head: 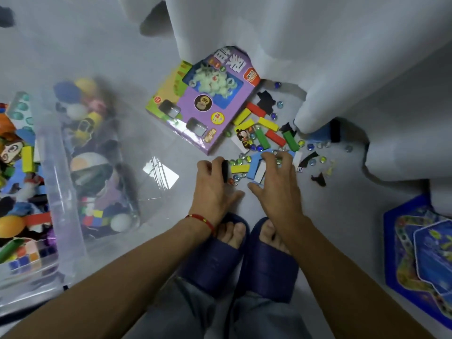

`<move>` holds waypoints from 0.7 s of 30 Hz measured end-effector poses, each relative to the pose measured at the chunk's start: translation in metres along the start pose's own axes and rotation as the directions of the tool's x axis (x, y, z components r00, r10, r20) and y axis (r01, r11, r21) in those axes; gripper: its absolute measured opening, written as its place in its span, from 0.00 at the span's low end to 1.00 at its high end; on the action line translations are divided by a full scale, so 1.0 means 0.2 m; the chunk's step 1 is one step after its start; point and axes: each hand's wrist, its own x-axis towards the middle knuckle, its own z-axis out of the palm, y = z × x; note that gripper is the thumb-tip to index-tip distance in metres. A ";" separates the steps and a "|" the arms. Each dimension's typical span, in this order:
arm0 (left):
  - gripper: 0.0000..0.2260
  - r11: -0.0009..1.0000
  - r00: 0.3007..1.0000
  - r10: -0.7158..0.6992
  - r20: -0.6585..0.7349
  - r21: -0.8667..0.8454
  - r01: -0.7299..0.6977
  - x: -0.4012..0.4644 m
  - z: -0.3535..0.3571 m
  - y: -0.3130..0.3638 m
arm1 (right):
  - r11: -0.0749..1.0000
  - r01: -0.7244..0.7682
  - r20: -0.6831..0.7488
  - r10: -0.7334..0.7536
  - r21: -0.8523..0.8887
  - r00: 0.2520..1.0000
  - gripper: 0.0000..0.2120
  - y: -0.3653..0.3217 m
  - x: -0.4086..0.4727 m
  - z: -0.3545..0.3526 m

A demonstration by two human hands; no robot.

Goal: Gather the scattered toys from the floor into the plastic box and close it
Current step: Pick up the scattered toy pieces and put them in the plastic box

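Head view, looking down at floor (pixel 171 196). Person crouched, both arms reaching fwd, feet in dark blue slippers (pixel 256 263) at bottom centre.

Left hand (pixel 215 182): fingers curled round a small black piece (pixel 224 171), grip pinching it, at left edge of the toy pile. Red string bracelet (pixel 201 220) on that wrist.

Right hand (pixel 276 182): palm down over the pile, fingers bent onto light blue blocks (pixel 255 166) and marbles (pixel 254 145); some small bits under fingertips, can't tell if grip actually holds anything.

Toy pile just ahead of hands: red, yellow, green blocks (pixel 264 128) lying flat in a jumble, glass marbles scattered among and to the right of them, small cartoon figure (pixel 244 139), black flat scraps (pixel 265 100), a white die (pixel 299 169) just right of right hand.

Purple game box (pixel 208 101) lies flat left of pile, far corner tucked under white curtain (pixel 293 45). Curtain hangs along top/right, hem touching floor beside the blocks.

Plastic box (pixel 63 216) at left, clear, open, no lid on it; already holds many toys: balls, blocks, plush bits, seen blurred through wall. Well apart from pile, left of left arm.

Blue hexagon game board (pixel 401 241) on floor at right edge, near right forearm, partly cut off by frame.
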 end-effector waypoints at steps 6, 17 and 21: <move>0.33 0.993 0.996 0.087 -0.007 0.086 -0.086 0.09 0.01 0.01 | 0.992 0.120 -0.003 -0.120 -0.037 0.993 0.34 0.06 0.02 0.04; 0.12 0.989 0.995 0.097 -0.005 0.109 -0.095 0.15 -0.02 0.00 | 0.973 0.184 -0.020 -0.183 0.140 0.983 0.28 0.10 0.06 0.10; 0.09 0.988 0.994 0.110 -0.018 0.114 -0.107 0.17 -0.01 -0.01 | 0.956 0.216 -0.048 -0.210 0.200 0.976 0.26 0.14 0.07 0.07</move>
